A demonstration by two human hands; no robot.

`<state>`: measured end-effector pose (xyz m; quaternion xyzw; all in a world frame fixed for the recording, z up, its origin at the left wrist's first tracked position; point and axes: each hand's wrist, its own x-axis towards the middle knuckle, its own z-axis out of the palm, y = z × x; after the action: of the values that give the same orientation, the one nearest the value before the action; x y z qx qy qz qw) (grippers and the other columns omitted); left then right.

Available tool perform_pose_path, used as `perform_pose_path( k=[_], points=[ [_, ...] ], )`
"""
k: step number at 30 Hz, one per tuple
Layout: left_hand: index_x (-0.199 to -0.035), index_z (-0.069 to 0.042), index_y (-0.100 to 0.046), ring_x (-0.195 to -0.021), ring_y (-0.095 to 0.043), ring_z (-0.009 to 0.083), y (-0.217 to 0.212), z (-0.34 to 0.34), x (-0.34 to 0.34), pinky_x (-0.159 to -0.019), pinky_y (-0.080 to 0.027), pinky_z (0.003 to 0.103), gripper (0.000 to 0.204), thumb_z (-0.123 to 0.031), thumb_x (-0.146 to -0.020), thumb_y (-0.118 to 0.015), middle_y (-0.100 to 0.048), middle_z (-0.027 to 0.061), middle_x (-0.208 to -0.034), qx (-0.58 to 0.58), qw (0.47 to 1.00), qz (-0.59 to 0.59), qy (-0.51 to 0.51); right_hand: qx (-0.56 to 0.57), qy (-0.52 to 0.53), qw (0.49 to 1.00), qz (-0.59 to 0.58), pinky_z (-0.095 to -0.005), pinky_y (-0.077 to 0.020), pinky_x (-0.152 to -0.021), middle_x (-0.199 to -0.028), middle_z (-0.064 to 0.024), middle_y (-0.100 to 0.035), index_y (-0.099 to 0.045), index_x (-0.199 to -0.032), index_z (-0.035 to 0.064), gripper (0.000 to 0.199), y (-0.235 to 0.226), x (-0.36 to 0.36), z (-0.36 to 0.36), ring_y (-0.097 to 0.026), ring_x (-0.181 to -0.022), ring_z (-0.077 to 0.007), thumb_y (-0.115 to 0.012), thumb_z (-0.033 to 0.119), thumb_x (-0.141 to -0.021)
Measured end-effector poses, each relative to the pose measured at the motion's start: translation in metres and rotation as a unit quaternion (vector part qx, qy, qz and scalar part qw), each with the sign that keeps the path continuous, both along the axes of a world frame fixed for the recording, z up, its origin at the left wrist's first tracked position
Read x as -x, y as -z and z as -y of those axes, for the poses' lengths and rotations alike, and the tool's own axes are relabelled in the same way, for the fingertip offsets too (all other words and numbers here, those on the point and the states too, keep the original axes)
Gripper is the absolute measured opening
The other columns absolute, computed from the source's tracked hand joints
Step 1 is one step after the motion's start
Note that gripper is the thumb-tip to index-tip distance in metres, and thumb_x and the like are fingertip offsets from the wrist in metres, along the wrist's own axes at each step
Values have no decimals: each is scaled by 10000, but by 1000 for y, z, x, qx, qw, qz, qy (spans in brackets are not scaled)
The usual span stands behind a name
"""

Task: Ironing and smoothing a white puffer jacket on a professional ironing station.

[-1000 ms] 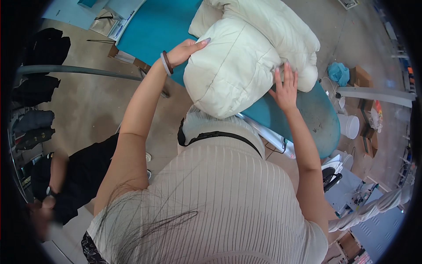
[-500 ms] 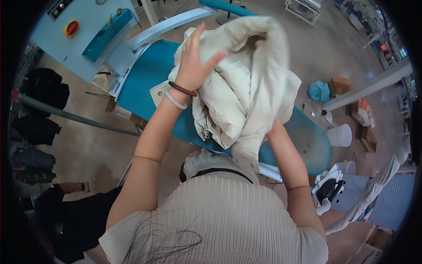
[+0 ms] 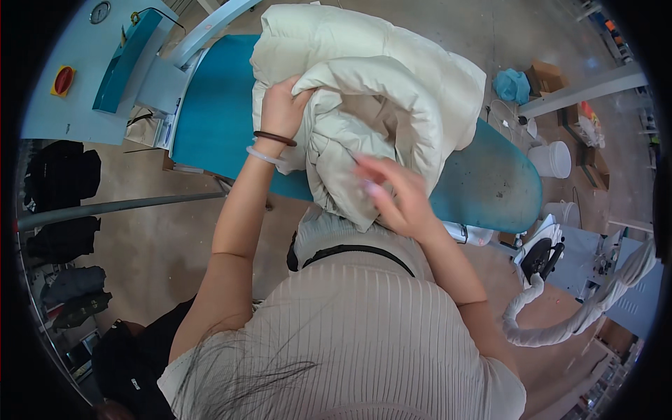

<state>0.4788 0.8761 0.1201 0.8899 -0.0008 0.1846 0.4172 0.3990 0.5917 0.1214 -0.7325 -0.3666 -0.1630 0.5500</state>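
lowered onto the teal board (image 3: 490,182), puffy cream jacket (image 3: 378,91) stays bunched in left hand (image 3: 280,108)'s grip; blurred right hand (image 3: 395,196) seemingly open.

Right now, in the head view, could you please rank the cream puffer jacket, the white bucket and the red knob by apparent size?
1. cream puffer jacket
2. white bucket
3. red knob

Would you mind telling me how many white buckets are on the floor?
2: one bucket beyond the ironing board's rounded end, another just nearer; others may be hidden.
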Motion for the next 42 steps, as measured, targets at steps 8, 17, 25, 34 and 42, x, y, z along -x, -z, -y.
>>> perform_pose_path(
  k=[8, 17, 25, 34, 42],
  points=[
    [-941, -86, -710, -796, -640, 359, -27, -22, -25, -673, -522, 412, 241, -237, -753, -721, -666, 180, -832, -217, 974, -42, -54, 211, 293, 928, -94, -381, -479, -839, -1090, -197, -640, -620, -1116, 12, 312, 43, -106, 29, -612, -994, -336, -562, 233, -903],
    [-1019, -129, -689, -833, -654, 344, 9, -57, -65, -703, -521, 446, 311, -253, -735, -704, -683, 161, -892, -174, 973, -57, -140, 617, 70, 762, -184, -393, -493, -738, -860, -187, -665, -666, -950, 9, 410, 0, -38, -92, -646, -858, -354, -632, 400, -832],
    [-964, -50, -513, -921, -533, 356, -21, -7, 129, -751, -445, 421, 292, -239, -788, -649, -539, 157, -972, -153, 971, 153, -106, 210, -298, 789, -494, -297, -473, -787, -942, -38, -666, -648, -1051, -22, 300, -18, -31, -32, -596, -867, -129, -688, 186, -838],
    [-1014, -64, -553, -771, -587, 353, -42, 37, 275, -695, -470, 415, 439, -402, -774, -698, -596, 142, -828, -98, 993, -4, -65, 207, -625, 538, -525, -300, -427, -932, -1137, -78, -615, -528, -1233, -56, 489, -73, -5, -74, -568, -1063, -176, -693, 103, -801],
    [-904, -38, -682, -812, -658, 254, -34, 58, 378, -720, -490, 376, 299, -320, -804, -688, -673, 148, -821, 73, 980, -156, -96, 264, -697, 406, -528, -293, -394, -968, -1206, -88, -571, -450, -1302, -76, 616, -73, 57, -94, -523, -1132, -178, -704, 161, -794]
  ],
)
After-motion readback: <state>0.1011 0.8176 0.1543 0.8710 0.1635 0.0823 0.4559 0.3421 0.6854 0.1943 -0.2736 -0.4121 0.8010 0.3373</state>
